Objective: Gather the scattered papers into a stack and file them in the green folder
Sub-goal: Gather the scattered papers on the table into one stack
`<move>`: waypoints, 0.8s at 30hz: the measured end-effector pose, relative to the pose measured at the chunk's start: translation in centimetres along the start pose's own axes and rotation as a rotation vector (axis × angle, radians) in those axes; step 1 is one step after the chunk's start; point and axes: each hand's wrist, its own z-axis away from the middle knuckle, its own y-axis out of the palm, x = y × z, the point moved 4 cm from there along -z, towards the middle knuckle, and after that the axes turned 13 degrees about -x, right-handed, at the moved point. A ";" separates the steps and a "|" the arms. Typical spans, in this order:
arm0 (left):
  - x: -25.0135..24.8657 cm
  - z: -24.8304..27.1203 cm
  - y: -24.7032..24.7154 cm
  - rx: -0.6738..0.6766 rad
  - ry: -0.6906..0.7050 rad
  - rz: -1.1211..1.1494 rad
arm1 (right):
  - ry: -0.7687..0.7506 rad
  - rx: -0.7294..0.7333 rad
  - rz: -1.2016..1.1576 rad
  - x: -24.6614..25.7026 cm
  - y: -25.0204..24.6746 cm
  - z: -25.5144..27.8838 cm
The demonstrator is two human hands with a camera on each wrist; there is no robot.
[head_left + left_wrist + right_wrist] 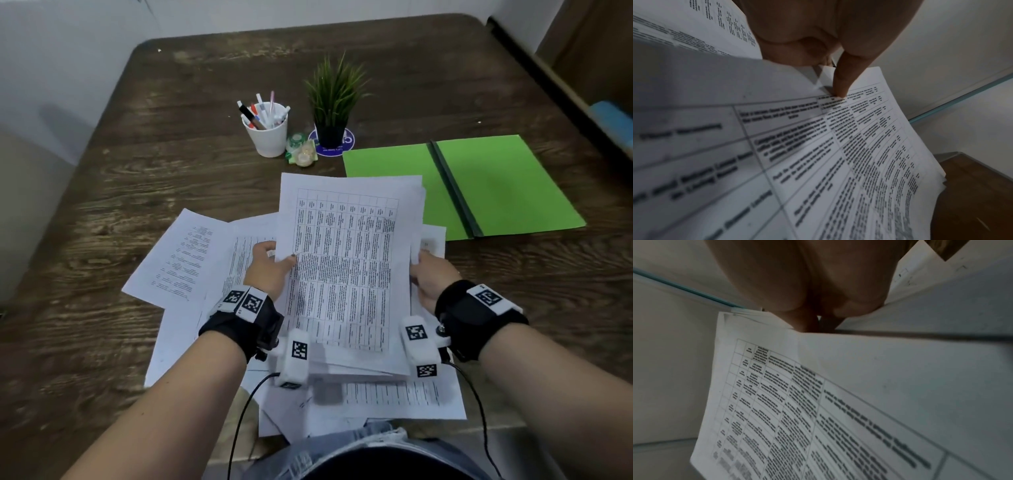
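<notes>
A stack of printed papers (346, 270) with a table on its top sheet is held up over the desk, tilted toward me. My left hand (270, 263) grips its left edge, thumb on the top sheet. My right hand (428, 277) grips the right edge. In the left wrist view a thumb (842, 84) presses on the stack (859, 146). In the right wrist view the fingers (809, 324) hold the stack (797, 402) at its edge. Loose sheets (185, 257) lie scattered underneath. The green folder (496, 185) lies open flat at the right.
A white cup of pens (269, 132), a small tape dispenser (299, 150) and a potted plant (332, 102) stand behind the papers. The wooden desk (137, 171) meets a white wall at the left and back. Cables hang from my wrists at the near edge.
</notes>
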 end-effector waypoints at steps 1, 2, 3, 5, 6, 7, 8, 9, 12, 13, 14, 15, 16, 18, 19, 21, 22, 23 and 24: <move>0.0 0.1 0.1 0.028 0.011 -0.035 | 0.015 -0.008 -0.018 0.4 -0.1 0.8; 0.2 0.2 0.2 0.060 0.023 -0.078 | 0.022 -0.014 -0.051 0.7 -0.1 1.4; 0.3 0.3 0.4 0.081 0.034 -0.117 | 0.050 -0.020 -0.082 0.7 -0.2 1.7; 0.7 0.4 0.6 0.087 0.038 -0.166 | 0.130 -0.043 -0.170 0.8 -0.3 2.5; 1.0 0.5 0.6 0.078 0.033 -0.174 | 0.164 -0.060 -0.188 0.7 -0.3 2.6; 1.1 0.7 0.6 0.067 0.028 -0.181 | 0.127 -0.050 -0.058 0.6 -0.1 2.5; 1.4 0.7 0.7 0.059 0.023 -0.192 | 0.051 -0.028 0.083 0.8 0.3 2.9; 1.6 0.8 0.7 0.055 0.023 -0.209 | -0.030 -0.013 0.204 0.8 0.5 2.9; 2.5 1.1 0.9 0.071 0.004 -0.246 | -0.120 0.041 0.285 0.1 1.3 2.8; 2.8 1.2 0.9 0.084 0.000 -0.243 | -0.140 0.050 0.317 -0.1 1.6 2.6; 3.2 1.2 1.0 0.101 -0.003 -0.231 | -0.139 0.051 0.331 -0.4 1.7 2.6; 3.5 1.4 1.1 0.110 0.004 -0.199 | -0.145 0.056 0.355 -0.7 1.8 2.5; 4.0 1.4 1.2 0.120 0.005 -0.160 | -0.143 0.041 0.374 -1.2 1.9 2.2; 4.8 1.2 1.2 0.124 -0.008 -0.077 | -0.135 -0.004 0.407 -1.7 1.8 1.8; 5.2 1.0 1.0 0.105 -0.024 -0.042 | -0.124 -0.025 0.409 -1.9 1.5 1.6; 6.4 0.0 -0.1 0.028 -0.044 -0.055 | -0.070 -0.081 0.395 -2.3 0.7 0.6; 7.0 -0.8 -0.9 -0.027 -0.036 -0.110 | -0.047 -0.100 0.412 -2.4 0.1 0.1; 7.5 -1.6 -1.7 -0.081 -0.029 -0.183 | -0.032 -0.122 0.454 -2.3 -0.7 -0.2; 8.1 -2.5 -2.6 -0.125 -0.033 -0.260 | -0.029 -0.139 0.524 -2.2 -1.6 -0.5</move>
